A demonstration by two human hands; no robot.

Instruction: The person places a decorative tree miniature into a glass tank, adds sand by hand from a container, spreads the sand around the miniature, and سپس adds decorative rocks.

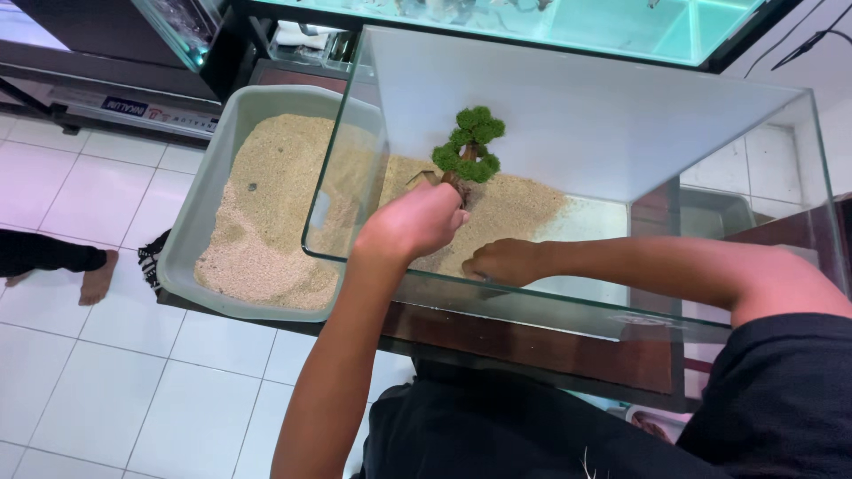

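Observation:
A small model tree (470, 146) with green moss clumps on a brown trunk stands upright in the sand (515, 208) inside a clear glass tank (577, 302). My left hand (413, 222) reaches into the tank and is closed around the base of the tree's trunk. My right hand (501, 262) lies low on the sand just right of it, fingers curled and pressed into the sand; I cannot see anything in it. Sand covers only the left part of the tank floor.
A grey plastic tub (204, 213) holding more sand stands left of the tank, partly behind its glass. Both sit on a dark wooden table (532, 346). Another aquarium (568, 22) is behind. Someone's bare foot (96, 277) rests on the white floor tiles at left.

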